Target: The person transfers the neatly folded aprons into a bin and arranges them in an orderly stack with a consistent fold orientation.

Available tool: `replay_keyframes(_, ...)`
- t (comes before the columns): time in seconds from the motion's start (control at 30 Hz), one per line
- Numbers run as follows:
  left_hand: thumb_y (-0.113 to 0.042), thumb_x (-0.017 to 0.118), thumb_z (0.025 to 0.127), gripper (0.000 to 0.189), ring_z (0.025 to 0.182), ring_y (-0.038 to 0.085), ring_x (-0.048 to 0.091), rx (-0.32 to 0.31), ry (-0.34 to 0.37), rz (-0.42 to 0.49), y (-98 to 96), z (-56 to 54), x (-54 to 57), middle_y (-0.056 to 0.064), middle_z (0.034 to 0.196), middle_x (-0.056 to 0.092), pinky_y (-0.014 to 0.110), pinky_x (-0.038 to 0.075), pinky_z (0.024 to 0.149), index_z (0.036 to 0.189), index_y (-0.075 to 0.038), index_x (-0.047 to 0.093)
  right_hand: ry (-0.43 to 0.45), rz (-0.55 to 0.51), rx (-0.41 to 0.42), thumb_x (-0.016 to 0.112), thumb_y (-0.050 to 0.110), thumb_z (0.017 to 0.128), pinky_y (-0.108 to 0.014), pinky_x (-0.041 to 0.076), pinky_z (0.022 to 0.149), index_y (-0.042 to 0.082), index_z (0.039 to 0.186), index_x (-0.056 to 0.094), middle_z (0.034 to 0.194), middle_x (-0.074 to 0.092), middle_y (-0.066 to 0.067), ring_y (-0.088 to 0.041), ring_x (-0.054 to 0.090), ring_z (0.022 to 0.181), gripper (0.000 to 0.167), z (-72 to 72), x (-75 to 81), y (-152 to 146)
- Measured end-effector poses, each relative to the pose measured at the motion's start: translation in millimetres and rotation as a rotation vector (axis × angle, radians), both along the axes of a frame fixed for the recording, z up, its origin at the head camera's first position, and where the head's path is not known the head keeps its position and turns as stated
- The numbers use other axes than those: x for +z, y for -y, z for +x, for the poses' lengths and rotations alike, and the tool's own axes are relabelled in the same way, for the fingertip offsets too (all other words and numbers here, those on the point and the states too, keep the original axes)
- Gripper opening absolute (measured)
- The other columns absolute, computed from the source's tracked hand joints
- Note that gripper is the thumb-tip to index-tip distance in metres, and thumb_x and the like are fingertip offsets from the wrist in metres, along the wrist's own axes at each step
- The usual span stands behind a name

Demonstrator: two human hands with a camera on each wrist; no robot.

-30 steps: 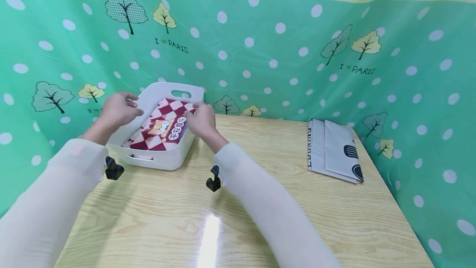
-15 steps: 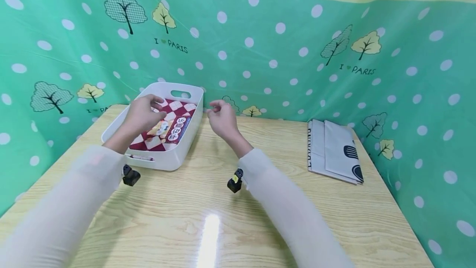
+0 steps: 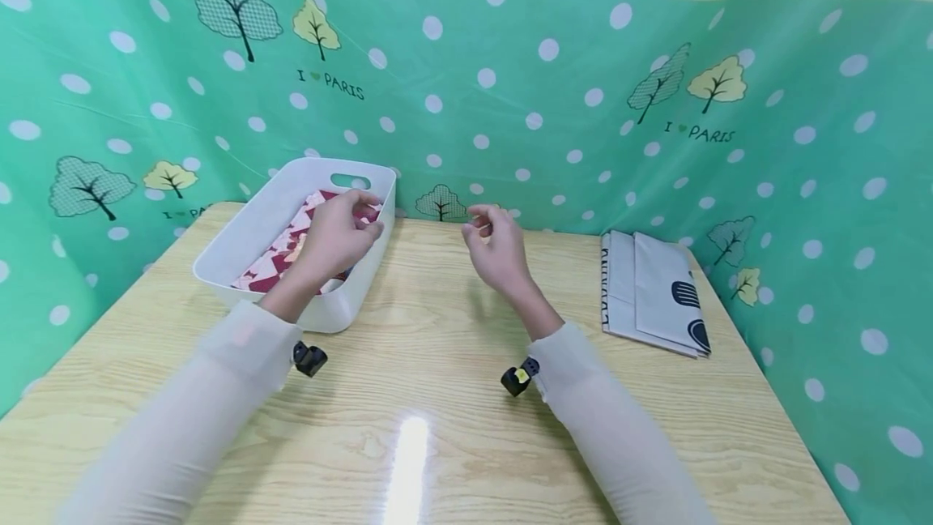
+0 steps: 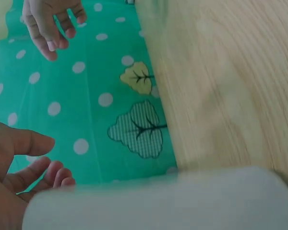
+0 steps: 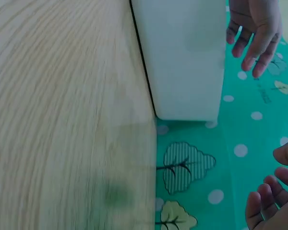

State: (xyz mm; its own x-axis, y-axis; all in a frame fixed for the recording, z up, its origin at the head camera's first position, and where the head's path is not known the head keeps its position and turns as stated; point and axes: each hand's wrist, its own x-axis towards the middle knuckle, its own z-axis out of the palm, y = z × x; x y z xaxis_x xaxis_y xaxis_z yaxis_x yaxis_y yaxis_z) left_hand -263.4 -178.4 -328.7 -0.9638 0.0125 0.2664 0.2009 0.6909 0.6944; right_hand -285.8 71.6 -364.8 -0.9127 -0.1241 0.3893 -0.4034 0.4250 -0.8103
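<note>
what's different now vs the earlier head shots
Both hands moved right: the left hand across the bin, the right hand away from its right rim. Neither holds anything now. The bin, checked cloth and folded sheet stayed put.

At the head view's left, the left hand point(image 3: 337, 235) partly hid the checkered item point(image 3: 275, 259); the bottom edge cropped both sleeves point(image 3: 619, 428).
</note>
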Motion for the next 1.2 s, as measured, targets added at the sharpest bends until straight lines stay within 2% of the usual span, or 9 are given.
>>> replay_keyframes(0.13, -0.01, 0.065, 0.096, 0.036, 0.101, 0.03, 0.062, -0.047, -0.029, 0.019, -18.3, 1.3, -3.6, 0.015, 0.116, 0.065, 0.044, 0.054, 0.087, 0.131, 0.0, 0.062, -0.035, 0.024, -0.031, 0.064, 0.016, 0.101, -0.039, 0.054, 0.085, 0.0, 0.134, 0.06, 0.115, 0.059, -0.019, -0.027, 0.056, 0.102, 0.036, 5.4, 1.2, -27.9)
replay_keyframes(0.3, -0.011, 0.065, 0.097, 0.038, 0.105, 0.03, 0.061, -0.092, -0.02, 0.031, -40.7, 4.0, -7.3, 0.014, 0.12, 0.063, 0.045, 0.053, 0.09, 0.133, -0.002, 0.061, -0.08, 0.104, -0.07, 0.063, 0.019, 0.102, -0.044, 0.055, 0.084, -0.001, 0.136, 0.058, 0.117, 0.058, -0.022, -0.031, 0.055, 0.104, 0.04, 14.1, 2.2, -70.7)
replay_keyframes(0.47, -0.01, 0.066, 0.096, 0.037, 0.103, 0.03, 0.061, -0.132, -0.032, 0.05, -60.5, 5.1, -10.2, 0.014, 0.118, 0.064, 0.044, 0.053, 0.088, 0.131, -0.002, 0.062, -0.155, 0.173, -0.12, 0.062, 0.015, 0.103, -0.05, 0.053, 0.083, -0.004, 0.137, 0.057, 0.117, 0.057, -0.025, -0.037, 0.056, 0.105, 0.04, 23.8, 2.0, -115.0)
replay_keyframes(0.57, -0.008, 0.067, 0.095, 0.035, 0.101, 0.031, 0.062, -0.144, -0.042, 0.07, -72.1, 3.8, -13.8, 0.014, 0.116, 0.065, 0.043, 0.053, 0.087, 0.129, -0.002, 0.063, -0.169, 0.192, -0.169, 0.062, 0.014, 0.103, -0.048, 0.053, 0.082, -0.004, 0.137, 0.056, 0.117, 0.057, -0.025, -0.037, 0.058, 0.105, 0.039, 28.5, 4.5, -136.7)
replay_keyframes(0.73, -0.009, 0.068, 0.094, 0.036, 0.101, 0.032, 0.063, -0.172, -0.027, 0.068, -95.3, 3.0, -20.1, 0.014, 0.116, 0.066, 0.042, 0.054, 0.087, 0.129, -0.002, 0.064, -0.152, 0.182, -0.252, 0.06, 0.017, 0.104, -0.045, 0.051, 0.085, -0.003, 0.137, 0.057, 0.119, 0.058, -0.024, -0.037, 0.059, 0.108, 0.039, 33.5, 14.3, -163.6)
replay_keyframes(0.9, -0.009, 0.068, 0.094, 0.037, 0.1, 0.031, 0.064, -0.207, 0.003, 0.097, -123.5, 6.0, -26.9, 0.012, 0.116, 0.066, 0.04, 0.054, 0.087, 0.131, -0.004, 0.064, -0.124, 0.183, -0.296, 0.059, 0.022, 0.105, -0.044, 0.048, 0.085, -0.003, 0.136, 0.059, 0.122, 0.059, -0.025, -0.038, 0.058, 0.11, 0.04, 33.6, 20.2, -189.7)
replay_keyframes(1.0, -0.008, 0.067, 0.094, 0.037, 0.101, 0.033, 0.064, -0.233, 0.015, 0.121, -138.6, 6.3, -32.3, 0.013, 0.117, 0.067, 0.04, 0.054, 0.086, 0.131, -0.003, 0.064, -0.091, 0.189, -0.318, 0.059, 0.022, 0.105, -0.046, 0.047, 0.086, -0.003, 0.135, 0.059, 0.125, 0.059, -0.027, -0.04, 0.057, 0.111, 0.04, 33.9, 21.7, -202.6)
replay_keyframes(1.2, -0.01, 0.068, 0.095, 0.035, 0.097, 0.025, 0.064, -0.268, 0.072, 0.14, -163.9, 6.0, -40.8, 0.01, 0.115, 0.067, 0.037, 0.056, 0.085, 0.129, -0.004, 0.064, -0.035, 0.183, -0.372, 0.056, 0.028, 0.106, -0.05, 0.047, 0.09, -0.002, 0.135, 0.06, 0.125, 0.06, -0.025, -0.041, 0.056, 0.115, 0.042, 30.2, 17.6, -226.7)
